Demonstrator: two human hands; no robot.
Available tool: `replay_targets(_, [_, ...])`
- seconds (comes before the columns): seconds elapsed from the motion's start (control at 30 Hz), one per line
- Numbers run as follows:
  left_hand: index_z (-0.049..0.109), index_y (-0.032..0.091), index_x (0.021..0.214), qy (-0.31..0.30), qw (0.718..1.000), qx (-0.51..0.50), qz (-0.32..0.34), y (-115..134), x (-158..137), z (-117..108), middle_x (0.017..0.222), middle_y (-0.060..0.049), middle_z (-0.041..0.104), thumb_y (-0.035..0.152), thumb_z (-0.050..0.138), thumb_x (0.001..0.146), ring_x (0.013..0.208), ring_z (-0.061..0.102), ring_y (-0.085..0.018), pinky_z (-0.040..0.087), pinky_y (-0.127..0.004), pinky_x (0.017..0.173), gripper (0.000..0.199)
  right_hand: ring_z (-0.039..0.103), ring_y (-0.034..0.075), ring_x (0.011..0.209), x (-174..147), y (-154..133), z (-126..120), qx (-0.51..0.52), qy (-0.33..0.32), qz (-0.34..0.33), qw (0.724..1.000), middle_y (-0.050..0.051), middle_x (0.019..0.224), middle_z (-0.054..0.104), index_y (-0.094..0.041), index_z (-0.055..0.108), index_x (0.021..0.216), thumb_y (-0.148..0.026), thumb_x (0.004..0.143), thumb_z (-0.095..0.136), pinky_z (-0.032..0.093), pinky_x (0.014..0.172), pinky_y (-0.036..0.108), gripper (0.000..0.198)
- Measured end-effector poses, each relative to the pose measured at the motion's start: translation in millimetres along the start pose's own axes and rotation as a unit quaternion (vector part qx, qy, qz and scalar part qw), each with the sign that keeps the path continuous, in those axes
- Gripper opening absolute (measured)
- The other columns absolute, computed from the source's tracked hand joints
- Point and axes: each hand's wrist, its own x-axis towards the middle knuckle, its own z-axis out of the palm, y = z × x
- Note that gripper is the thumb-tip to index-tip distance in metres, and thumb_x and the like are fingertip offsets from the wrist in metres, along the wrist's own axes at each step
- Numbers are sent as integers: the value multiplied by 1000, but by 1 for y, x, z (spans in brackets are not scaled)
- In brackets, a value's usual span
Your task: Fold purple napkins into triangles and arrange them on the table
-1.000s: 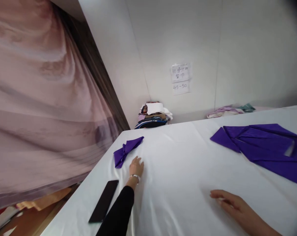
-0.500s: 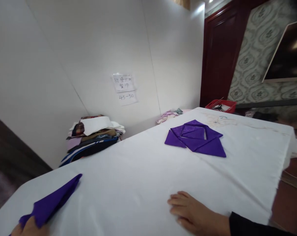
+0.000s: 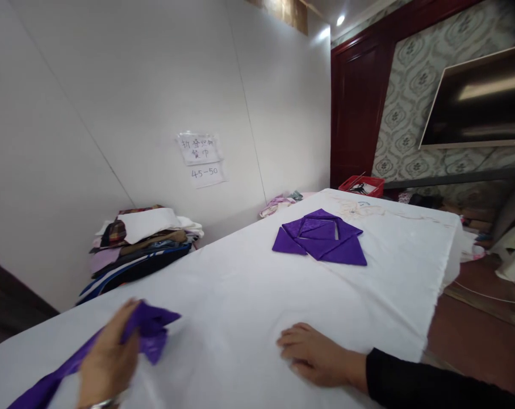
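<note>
At the lower left, my left hand [image 3: 112,355] grips a bunched purple cloth napkin [image 3: 151,329]. One end of it sticks out past my fingers, and a long strip trails to the bottom left corner. My right hand [image 3: 310,355] rests palm down on the white tablecloth [image 3: 227,301], fingers spread a little, with nothing in it. Further back on the table lies a folded purple napkin [image 3: 325,241], flat, with pointed corners and a framed middle. Neither hand touches it.
A pile of folded clothes [image 3: 142,250] stands beyond the table's left edge, by a white wall with a paper sign [image 3: 200,150]. Past the far edge are pinkish cloths [image 3: 278,204] and a red basket [image 3: 361,186]. Beige threads [image 3: 355,210] lie at the table's far end.
My left hand has come up and to the right, and the napkin in it is now bunched with a trailing strip. My right hand stays flat on the table. The view has turned slightly right.
</note>
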Motion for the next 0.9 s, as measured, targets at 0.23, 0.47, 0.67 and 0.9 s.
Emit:
replay_targets(0.23, [61,24,99,-80,898,-156,403,104,-156,53,107,-1,67,12,44,64,101,60,-21,51,-37,87,40,24,28,131,-11,27,22,61,57,98,992,16,147,22,-16,14,143,-43,71,63,24,105,44,92])
replay_targets(0.47, [57,19,92,-29,911,-203,358,145,-222,54,97,-7,67,11,45,74,92,62,-19,52,-34,79,24,44,24,120,0,5,51,214,190,42,957,10,133,47,-21,44,131,-31,76,58,31,102,42,57])
replay_targets(0.67, [43,16,125,29,929,-104,354,111,-220,64,119,-10,58,27,49,81,111,53,-23,43,-39,90,45,62,23,90,15,-16,39,547,229,186,783,8,93,69,-17,66,98,-39,78,55,45,86,40,31])
replay_targets(0.9, [42,20,129,41,926,-16,375,83,-223,93,122,-6,58,18,42,78,114,51,-22,33,-43,96,50,63,22,90,-22,9,3,578,69,209,786,8,104,66,-19,54,118,-38,71,66,50,77,37,51])
